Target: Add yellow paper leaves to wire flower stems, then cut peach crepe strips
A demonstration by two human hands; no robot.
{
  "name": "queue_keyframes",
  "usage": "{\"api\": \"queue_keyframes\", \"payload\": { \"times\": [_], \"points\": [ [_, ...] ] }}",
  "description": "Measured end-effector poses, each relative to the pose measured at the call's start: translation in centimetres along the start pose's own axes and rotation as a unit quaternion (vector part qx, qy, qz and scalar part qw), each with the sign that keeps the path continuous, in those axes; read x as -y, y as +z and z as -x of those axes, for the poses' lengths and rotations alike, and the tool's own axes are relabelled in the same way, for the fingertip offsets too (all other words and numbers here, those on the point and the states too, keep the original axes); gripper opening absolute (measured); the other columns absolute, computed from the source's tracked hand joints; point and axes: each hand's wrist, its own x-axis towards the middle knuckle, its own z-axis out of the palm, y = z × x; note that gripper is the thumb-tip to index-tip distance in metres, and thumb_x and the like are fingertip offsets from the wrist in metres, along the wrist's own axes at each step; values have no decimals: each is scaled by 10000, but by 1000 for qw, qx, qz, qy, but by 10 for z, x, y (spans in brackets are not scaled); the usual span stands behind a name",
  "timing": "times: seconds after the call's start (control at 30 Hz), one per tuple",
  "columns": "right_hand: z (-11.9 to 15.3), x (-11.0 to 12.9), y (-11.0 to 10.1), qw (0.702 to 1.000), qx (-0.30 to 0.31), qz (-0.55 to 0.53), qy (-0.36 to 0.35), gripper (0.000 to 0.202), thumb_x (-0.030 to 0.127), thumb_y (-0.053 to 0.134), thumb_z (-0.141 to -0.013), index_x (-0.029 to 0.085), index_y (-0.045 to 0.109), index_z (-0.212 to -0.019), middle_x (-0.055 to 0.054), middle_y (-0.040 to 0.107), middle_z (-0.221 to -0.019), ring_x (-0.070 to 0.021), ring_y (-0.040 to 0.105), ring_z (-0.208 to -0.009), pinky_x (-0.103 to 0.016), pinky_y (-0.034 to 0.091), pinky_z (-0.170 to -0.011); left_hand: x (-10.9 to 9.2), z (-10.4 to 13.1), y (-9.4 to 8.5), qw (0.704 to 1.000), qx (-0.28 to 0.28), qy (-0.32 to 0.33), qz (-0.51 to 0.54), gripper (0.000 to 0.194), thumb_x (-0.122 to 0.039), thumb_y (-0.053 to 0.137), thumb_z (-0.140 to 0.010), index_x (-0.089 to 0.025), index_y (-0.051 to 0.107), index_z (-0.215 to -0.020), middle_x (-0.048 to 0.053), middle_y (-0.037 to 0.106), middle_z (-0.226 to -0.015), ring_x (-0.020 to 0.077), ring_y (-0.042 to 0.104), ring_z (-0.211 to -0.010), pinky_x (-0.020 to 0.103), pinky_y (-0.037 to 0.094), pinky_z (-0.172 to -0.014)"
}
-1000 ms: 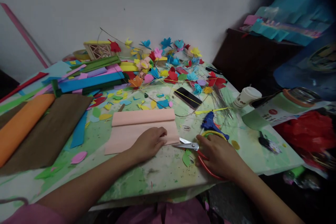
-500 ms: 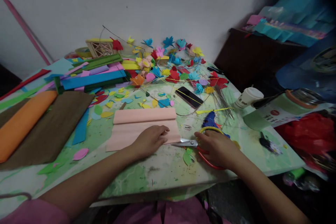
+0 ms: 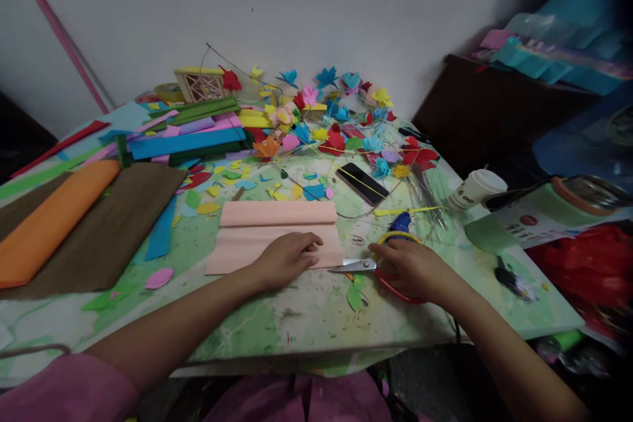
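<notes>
A sheet of pale pink crepe paper [image 3: 247,247] lies on the table with its far part folded over. My left hand [image 3: 289,257] rests on the sheet's right half, thumb near the lower edge, fingers slightly bent and apart from the thumb. My right hand [image 3: 413,267] is closed around the scissors [image 3: 363,265], which have one yellow and one red handle loop. Their blades point left along the paper's lower right edge; whether they are cutting into it I cannot tell. Green paper leaves [image 3: 355,297] lie just below the blades.
Paper flowers [image 3: 333,138] and folded coloured paper [image 3: 188,142] crowd the back. Brown paper [image 3: 133,231] and an orange roll [image 3: 64,217] lie left. A phone [image 3: 362,183], wires [image 3: 429,191], a paper cup [image 3: 479,188] and a large bottle [image 3: 534,211] stand or lie right.
The whole view has shifted slightly, so things appear a little further right. The scissors and both hands keep almost the same place at the paper's edge.
</notes>
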Motion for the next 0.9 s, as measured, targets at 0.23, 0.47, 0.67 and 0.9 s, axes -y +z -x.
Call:
{"api": "queue_keyframes", "payload": {
  "times": [0.23, 0.47, 0.67, 0.9],
  "points": [
    [-4, -6, 3, 1000, 9, -23, -19, 493, 299, 587, -775, 231, 492, -1254, -58, 596, -860, -199, 556, -797, -267, 358, -649, 2, 0, 1, 1000, 2, 4, -7, 284, -240, 512, -807, -190, 549, -1084, 53, 646, -1056, 199, 583, -952, 318, 439, -810],
    [-6, -8, 5, 999, 12, -41, -15, 502, 276, 598, -759, 236, 507, -1251, -62, 622, -882, -194, 573, -795, -262, 375, -649, 2, 0, 1, 1000, 4, 3, -4, 287, -243, 515, -808, -194, 546, -1089, 55, 643, -1061, 199, 584, -954, 318, 440, -814],
    [-2, -11, 7, 1000, -2, -16, -21, 439, 279, 553, -789, 245, 524, -1226, -65, 657, -908, -196, 600, -783, -265, 383, -630, 1, 0, 0, 1000, 3, 5, -6, 284, -234, 520, -803, -192, 550, -1082, 54, 644, -1062, 199, 578, -959, 318, 436, -818],
    [-2, -8, 3, 1000, -7, -18, -18, 455, 269, 572, -777, 251, 523, -1229, -66, 652, -923, -201, 588, -817, -270, 382, -662, 4, 0, 2, 1000, -1, 12, -4, 287, -244, 511, -810, -194, 546, -1091, 54, 643, -1060, 195, 584, -952, 315, 437, -820]
  ]
}}
